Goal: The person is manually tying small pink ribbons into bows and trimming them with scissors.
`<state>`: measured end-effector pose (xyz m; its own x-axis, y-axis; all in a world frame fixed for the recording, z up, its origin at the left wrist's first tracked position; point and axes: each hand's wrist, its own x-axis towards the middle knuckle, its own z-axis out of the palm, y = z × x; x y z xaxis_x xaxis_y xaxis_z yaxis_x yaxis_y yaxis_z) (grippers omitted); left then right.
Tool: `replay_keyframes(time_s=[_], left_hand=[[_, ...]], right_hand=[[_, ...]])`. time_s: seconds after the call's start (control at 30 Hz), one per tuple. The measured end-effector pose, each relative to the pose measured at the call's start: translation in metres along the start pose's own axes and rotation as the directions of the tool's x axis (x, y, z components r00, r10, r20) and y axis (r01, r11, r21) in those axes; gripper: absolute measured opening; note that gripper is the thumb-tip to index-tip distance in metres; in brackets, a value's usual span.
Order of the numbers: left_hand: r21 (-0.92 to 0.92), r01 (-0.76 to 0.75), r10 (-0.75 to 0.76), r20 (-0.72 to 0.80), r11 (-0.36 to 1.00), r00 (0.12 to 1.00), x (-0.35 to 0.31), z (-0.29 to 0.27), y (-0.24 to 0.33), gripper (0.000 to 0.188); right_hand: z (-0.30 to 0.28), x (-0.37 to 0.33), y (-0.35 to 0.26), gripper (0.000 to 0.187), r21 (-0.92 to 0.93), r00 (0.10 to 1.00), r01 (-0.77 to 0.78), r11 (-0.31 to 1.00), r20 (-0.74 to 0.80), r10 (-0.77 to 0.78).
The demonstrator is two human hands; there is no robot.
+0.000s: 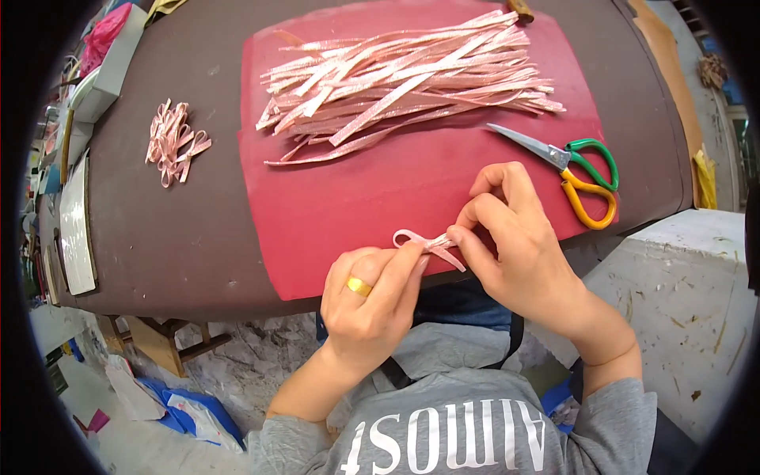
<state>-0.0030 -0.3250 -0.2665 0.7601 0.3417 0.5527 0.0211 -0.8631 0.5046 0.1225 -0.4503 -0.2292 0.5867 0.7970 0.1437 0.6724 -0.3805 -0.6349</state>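
Between my hands is a small pink ribbon bow (445, 252), with one loop sticking out at its left and a tail slanting down to the right. My left hand (372, 293), wearing a gold ring, pinches the bow near its middle. The thumb and forefinger of my right hand (507, 237) are closed on its right end, with the other fingers curled above. Both hands are at the near edge of the red mat (340, 214). Beyond them lies a thick bundle of shiny pink ribbon strips (412, 79).
Scissors (566, 162) with one green and one yellow handle lie on the mat's right side, blades pointing up-left. A small pile of pink bows (170, 142) sits on the brown table (174, 229) at left. A white block (697, 261) stands at right.
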Motion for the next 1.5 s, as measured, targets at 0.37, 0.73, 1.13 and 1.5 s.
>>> replay_keyframes(time_s=[0.37,0.73,1.13,1.5], left_hand=[[0.211,0.183,-0.196,0.045,0.96,0.98,0.005,-0.019,0.023,0.017],[0.118,0.071,-0.115,0.424,0.99,0.898,0.021,-0.033,0.0,0.017],[0.117,-0.256,0.245,0.1,0.96,0.964,-0.019,-0.013,0.008,0.029],[0.17,0.124,-0.136,0.062,0.978,0.989,0.01,0.01,0.021,0.03]], right_hand=[[0.014,0.006,0.006,0.017,0.199,0.947,0.32,0.926,-0.076,-0.311],[0.012,0.008,0.014,0.017,0.272,0.969,0.218,0.937,0.056,-0.241],[-0.009,-0.005,-0.004,0.015,0.293,0.998,0.013,0.956,-0.069,0.007],[-0.004,0.001,0.002,0.011,0.063,0.994,-0.09,0.994,0.064,0.086]])
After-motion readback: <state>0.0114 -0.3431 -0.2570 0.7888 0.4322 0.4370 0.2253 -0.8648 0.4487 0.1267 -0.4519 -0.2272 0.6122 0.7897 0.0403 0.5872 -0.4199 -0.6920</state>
